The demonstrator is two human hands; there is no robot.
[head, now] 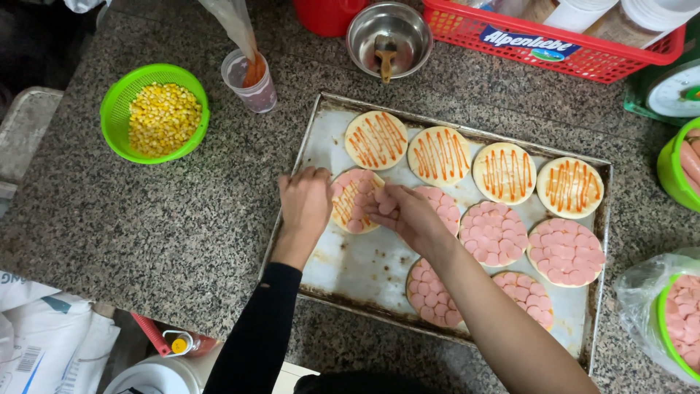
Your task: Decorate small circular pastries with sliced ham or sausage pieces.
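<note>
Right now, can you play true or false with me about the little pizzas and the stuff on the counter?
1. The green bowl holds yellow corn. True.
2. Both hands are at the same little pizza. True: the left hand and right hand meet over it.
3. Every pizza on the tray is covered with pink sausage slices. False: four in the back row show only orange sauce stripes.
4. The metal bowl is full of corn. False: it holds a brush.
5. The basket at the back is blue. False: it is red.

1 head camera looks steeply down (quite near) at the tray (321,138).
</note>
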